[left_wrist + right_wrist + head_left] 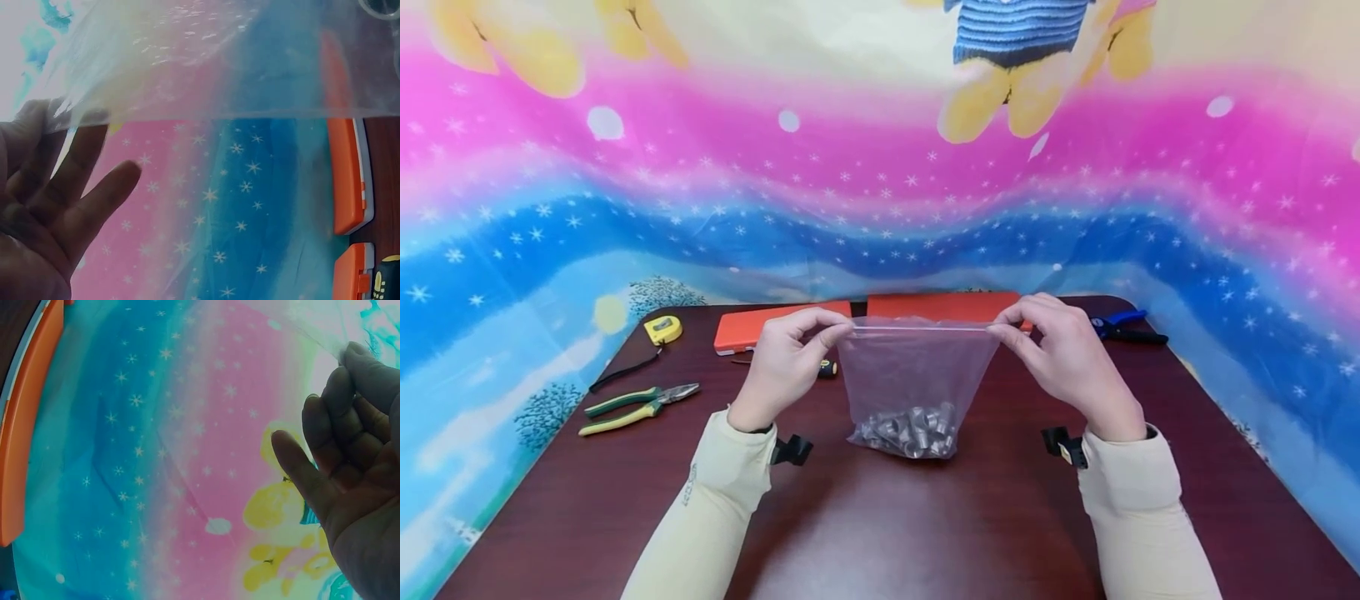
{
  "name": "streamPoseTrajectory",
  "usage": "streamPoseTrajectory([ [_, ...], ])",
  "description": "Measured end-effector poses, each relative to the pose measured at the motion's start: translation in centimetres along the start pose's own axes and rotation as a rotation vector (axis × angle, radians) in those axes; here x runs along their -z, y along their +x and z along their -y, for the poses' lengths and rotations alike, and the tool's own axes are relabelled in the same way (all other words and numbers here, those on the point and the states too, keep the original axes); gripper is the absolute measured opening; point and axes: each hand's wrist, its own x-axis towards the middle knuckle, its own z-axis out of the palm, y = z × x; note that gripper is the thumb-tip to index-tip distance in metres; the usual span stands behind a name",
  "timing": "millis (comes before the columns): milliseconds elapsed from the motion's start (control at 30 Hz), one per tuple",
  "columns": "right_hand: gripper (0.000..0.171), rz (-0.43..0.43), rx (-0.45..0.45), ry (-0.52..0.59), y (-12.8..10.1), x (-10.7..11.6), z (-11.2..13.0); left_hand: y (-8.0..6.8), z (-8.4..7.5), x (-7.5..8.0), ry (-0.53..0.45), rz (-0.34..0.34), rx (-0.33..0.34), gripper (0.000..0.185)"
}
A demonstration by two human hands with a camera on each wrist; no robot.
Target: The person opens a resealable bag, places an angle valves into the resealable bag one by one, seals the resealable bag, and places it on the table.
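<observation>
A clear zip bag (917,375) stands upright on the dark table (880,517), with several small grey metal pieces (913,429) heaped in its bottom. My left hand (790,354) pinches the left end of the bag's top strip between thumb and fingers. At the strip's right end my right hand (1063,350) pinches it the same way, so the top edge is stretched level between both hands. In the left wrist view the bag's film (237,62) spreads above my fingers (75,181). The right wrist view shows my fingers (340,419) at the film's corner (312,328).
Two orange cases (775,323) (947,305) lie behind the bag. Green-handled pliers (636,407) and a yellow tape measure (662,330) lie at the left. A blue-handled tool (1123,327) lies at the back right. A screwdriver handle (826,368) shows behind my left hand.
</observation>
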Motion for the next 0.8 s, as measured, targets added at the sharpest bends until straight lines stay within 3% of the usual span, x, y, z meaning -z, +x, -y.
streamPoseTrajectory([
  [267, 0.006, 0.023, -0.06, 0.032, 0.2, 0.2, -0.1, 0.2, -0.4, 0.1, -0.004, 0.004, 0.066, 0.012],
  [367, 0.013, 0.021, -0.074, 0.036, 0.5, 0.0, 0.7, 0.4, -0.4, 0.1, -0.02, -0.007, 0.066, 0.011],
  [533, 0.033, 0.032, 0.034, -0.004, 3.1, -1.1, 4.1, 0.4, -0.4, 0.2, -0.047, 0.015, 0.024, 0.011],
  [667, 0.027, 0.191, 0.128, -0.036, 6.6, -2.9, 7.2, 0.3, -0.6, 0.3, -0.071, 0.031, -0.008, 0.012],
  [800, 0.013, 0.368, 0.098, -0.016, 8.9, -4.4, 8.8, 0.4, -0.6, 0.3, -0.056, 0.04, -0.033, 0.013],
])
